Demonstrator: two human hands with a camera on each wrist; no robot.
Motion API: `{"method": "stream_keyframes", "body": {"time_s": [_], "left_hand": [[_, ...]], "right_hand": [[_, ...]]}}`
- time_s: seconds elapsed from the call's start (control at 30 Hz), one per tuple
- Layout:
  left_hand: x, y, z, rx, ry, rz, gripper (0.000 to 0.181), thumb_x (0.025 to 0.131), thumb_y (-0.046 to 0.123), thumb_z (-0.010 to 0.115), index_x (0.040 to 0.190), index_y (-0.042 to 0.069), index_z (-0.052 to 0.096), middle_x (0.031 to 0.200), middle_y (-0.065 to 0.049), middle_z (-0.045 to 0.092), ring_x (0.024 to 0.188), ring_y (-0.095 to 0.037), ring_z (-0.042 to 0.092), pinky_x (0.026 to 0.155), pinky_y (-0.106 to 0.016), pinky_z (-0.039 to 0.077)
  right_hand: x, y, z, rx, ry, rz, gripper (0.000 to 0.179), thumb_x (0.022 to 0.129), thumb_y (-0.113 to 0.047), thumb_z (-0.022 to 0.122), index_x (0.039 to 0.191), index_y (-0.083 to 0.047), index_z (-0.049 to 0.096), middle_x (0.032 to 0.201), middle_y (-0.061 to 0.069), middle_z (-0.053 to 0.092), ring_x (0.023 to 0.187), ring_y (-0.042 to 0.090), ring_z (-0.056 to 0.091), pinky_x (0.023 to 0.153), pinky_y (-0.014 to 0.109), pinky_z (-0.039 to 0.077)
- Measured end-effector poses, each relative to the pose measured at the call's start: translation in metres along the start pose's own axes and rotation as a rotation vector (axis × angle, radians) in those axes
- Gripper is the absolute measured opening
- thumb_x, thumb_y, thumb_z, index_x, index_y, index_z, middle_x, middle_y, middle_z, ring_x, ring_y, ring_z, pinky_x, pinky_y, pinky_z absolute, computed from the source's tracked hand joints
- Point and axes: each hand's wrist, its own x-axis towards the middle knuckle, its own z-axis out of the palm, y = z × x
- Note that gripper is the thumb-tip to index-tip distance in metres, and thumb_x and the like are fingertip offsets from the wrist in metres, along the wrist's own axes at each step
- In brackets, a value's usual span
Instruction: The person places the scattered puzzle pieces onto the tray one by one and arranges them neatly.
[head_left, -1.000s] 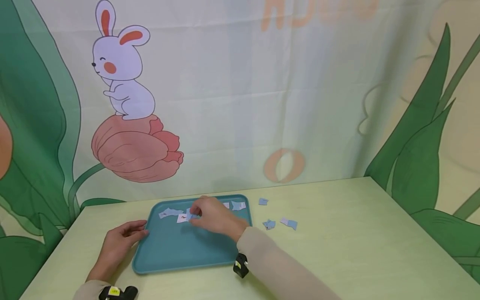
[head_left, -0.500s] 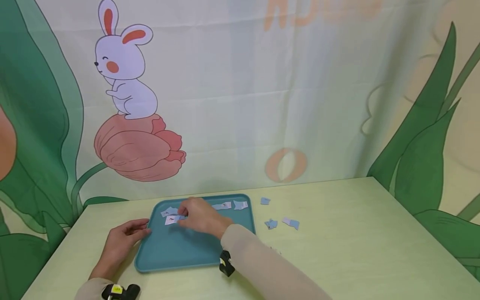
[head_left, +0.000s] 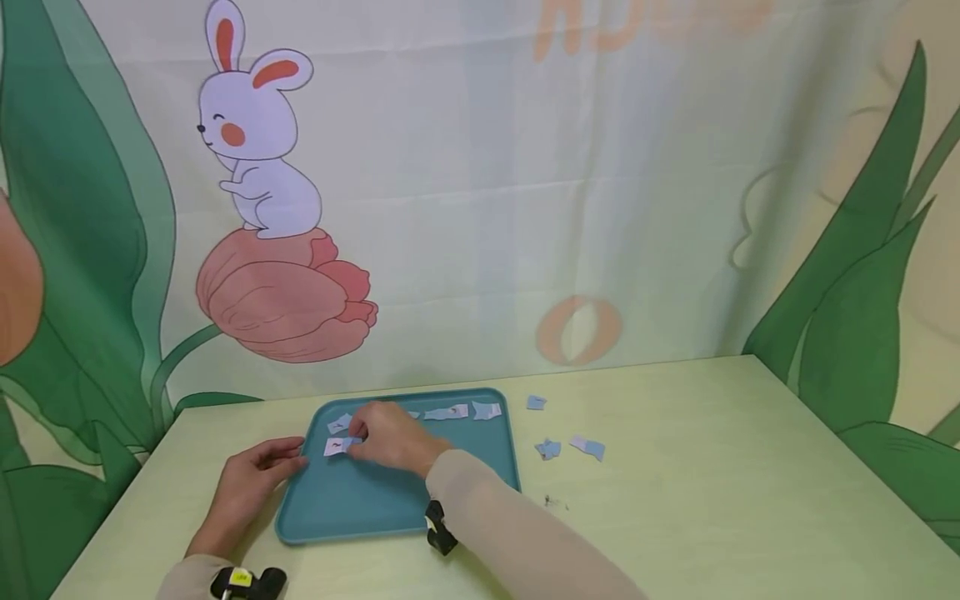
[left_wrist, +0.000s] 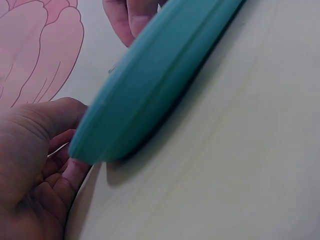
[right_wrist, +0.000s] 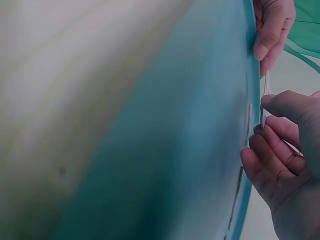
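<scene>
My right hand point(head_left: 393, 435) is above the far left part of the teal tray point(head_left: 390, 508). Between its thumb and fingers it pinches a torn paper piece point(head_left: 335, 447), white and blue with a small dark red mark; the right wrist view shows the paper point(right_wrist: 265, 100) edge-on. Another torn piece point(head_left: 339, 423) lies just behind it on the tray. My left hand point(head_left: 247, 487) holds the tray's left edge, and the left wrist view shows its thumb point(left_wrist: 60, 112) against the tray rim point(left_wrist: 105, 122).
Along the tray's far side lie more torn strips point(head_left: 446, 412), with another piece point(head_left: 487, 411) at the far right corner. On the table point(head_left: 712, 500), right of the tray, are loose scraps point(head_left: 548, 449), point(head_left: 588, 447) and a single blue scrap point(head_left: 536, 402). A printed curtain point(head_left: 450, 208) hangs behind.
My right hand has moved left across the tray with the pinched paper piece, uncovering strips at the far side. The left hand stays at the tray's edge.
</scene>
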Motion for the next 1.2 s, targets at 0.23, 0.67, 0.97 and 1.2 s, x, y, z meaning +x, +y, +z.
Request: {"method": "stream_keyframes", "body": {"time_s": [0.23, 0.67, 0.97, 1.2], "left_hand": [[0.000, 0.003, 0.002, 0.010, 0.001, 0.019, 0.044, 0.102, 0.014, 0.075, 0.139, -0.006, 0.065, 0.122, -0.021, 0.071, 0.109, -0.031, 0.066, 0.079, -0.014, 0.054], [0.001, 0.002, -0.001, 0.010, 0.008, 0.017, 0.044, 0.101, 0.013, 0.075, 0.139, -0.006, 0.065, 0.121, -0.020, 0.072, 0.108, -0.030, 0.067, 0.080, -0.015, 0.055], [0.000, 0.001, -0.002, 0.004, 0.011, 0.002, 0.043, 0.101, 0.012, 0.075, 0.139, -0.005, 0.065, 0.120, -0.019, 0.071, 0.108, -0.029, 0.066, 0.077, -0.011, 0.051], [-0.001, 0.002, -0.002, -0.006, -0.007, 0.003, 0.044, 0.101, 0.013, 0.075, 0.139, -0.005, 0.065, 0.121, -0.019, 0.071, 0.109, -0.029, 0.065, 0.077, -0.012, 0.052]], "right_hand": [[0.002, 0.003, 0.006, 0.028, 0.020, 0.019, 0.019, 0.097, -0.017, 0.081, 0.112, -0.007, 0.079, 0.099, -0.003, 0.074, 0.090, 0.004, 0.064, 0.085, 0.016, 0.052], [0.009, 0.002, 0.016, -0.046, 0.059, 0.005, 0.017, 0.096, -0.019, 0.082, 0.110, -0.009, 0.081, 0.097, -0.006, 0.072, 0.090, 0.003, 0.063, 0.084, 0.017, 0.051], [0.010, -0.003, 0.018, -0.102, 0.051, 0.031, 0.017, 0.096, -0.021, 0.082, 0.110, -0.012, 0.081, 0.097, -0.007, 0.067, 0.088, 0.004, 0.060, 0.082, 0.017, 0.051], [0.007, -0.003, 0.016, -0.082, 0.044, 0.021, 0.017, 0.095, -0.019, 0.082, 0.108, -0.010, 0.080, 0.098, -0.004, 0.066, 0.088, 0.006, 0.060, 0.083, 0.018, 0.051]]}}
